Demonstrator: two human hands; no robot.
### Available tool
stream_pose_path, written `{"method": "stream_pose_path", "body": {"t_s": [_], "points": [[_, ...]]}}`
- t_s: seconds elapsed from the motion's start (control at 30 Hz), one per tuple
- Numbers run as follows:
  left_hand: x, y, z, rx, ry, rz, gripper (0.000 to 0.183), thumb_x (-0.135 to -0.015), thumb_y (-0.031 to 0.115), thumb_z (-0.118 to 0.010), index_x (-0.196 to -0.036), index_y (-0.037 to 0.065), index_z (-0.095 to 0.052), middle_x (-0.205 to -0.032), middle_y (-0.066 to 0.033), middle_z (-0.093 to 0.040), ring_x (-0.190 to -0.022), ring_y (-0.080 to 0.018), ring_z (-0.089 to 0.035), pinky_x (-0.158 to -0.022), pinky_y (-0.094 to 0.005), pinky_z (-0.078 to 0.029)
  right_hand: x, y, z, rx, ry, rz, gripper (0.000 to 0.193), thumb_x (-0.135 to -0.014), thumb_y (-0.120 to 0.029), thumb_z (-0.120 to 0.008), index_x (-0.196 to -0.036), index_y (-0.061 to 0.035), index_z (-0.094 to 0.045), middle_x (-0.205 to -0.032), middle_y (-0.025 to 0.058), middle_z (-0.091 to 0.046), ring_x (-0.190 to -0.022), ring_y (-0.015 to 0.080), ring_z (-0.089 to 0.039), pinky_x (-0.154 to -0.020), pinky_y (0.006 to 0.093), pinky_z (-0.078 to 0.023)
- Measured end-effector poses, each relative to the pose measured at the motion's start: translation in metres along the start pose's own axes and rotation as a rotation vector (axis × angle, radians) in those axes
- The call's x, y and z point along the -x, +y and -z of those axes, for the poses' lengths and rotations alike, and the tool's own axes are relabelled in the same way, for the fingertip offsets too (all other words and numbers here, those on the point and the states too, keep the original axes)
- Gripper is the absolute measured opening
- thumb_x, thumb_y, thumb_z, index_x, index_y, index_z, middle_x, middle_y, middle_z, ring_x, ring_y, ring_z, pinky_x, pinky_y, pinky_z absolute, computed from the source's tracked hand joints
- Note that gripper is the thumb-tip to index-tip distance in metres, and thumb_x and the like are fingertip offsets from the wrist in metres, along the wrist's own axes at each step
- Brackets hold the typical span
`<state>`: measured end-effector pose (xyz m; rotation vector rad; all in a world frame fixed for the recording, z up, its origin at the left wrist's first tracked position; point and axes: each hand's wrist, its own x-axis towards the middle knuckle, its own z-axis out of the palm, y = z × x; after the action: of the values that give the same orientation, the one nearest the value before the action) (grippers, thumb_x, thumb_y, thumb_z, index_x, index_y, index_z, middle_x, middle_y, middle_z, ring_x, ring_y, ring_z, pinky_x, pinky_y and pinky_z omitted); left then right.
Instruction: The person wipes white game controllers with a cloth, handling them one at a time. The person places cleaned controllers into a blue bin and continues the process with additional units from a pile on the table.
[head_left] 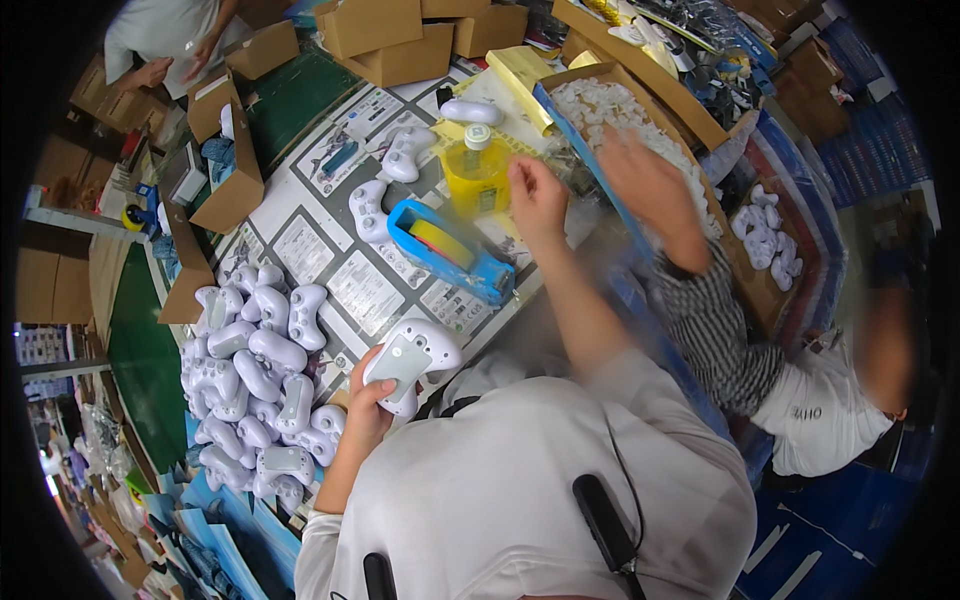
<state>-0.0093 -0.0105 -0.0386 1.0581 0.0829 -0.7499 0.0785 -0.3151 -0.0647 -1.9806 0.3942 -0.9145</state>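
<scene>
My left hand [368, 400] is wrapped round a white game controller [408, 362], whose grey middle panel faces up. Fingers curled together, my right hand [538, 198] is raised just right of a yellow bottle [474, 178] with a white cap. Whatever lies between those fingertips, if anything, is too small to make out. Between my hands sits a blue tape dispenser [450, 248] with a yellow roll. Two more controllers, one upper [407, 153] and one lower [369, 210], lie beyond it. A big heap of white controllers [260, 370] fills the table's left side.
Right of my right hand, a co-worker's blurred hand [650, 185] is over a carton of small translucent pieces [600, 100]. Another carton [765, 290] holds several white controllers. Open cartons [390, 40] line the far edge. A second person [165, 40] stands at far left.
</scene>
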Motion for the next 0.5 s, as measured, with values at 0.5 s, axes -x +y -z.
{"method": "stream_pose_path", "body": {"t_s": [0.5], "points": [[0.026, -0.005, -0.019, 0.064, 0.414, -0.171, 0.066, -0.055, 0.025, -0.062, -0.112, -0.003, -0.044, -0.09, -0.015, -0.057, -0.067, -0.025, -0.059, -0.058, -0.0338, -0.05, -0.167, 0.106, -0.125, 0.648, -1.113, 0.044, 0.072, -0.057, -0.03, -0.077, -0.119, -0.0061, -0.05, -0.115, 0.0144, -0.055, -0.104, 0.0282, -0.054, -0.087, 0.0322, -0.043]]}}
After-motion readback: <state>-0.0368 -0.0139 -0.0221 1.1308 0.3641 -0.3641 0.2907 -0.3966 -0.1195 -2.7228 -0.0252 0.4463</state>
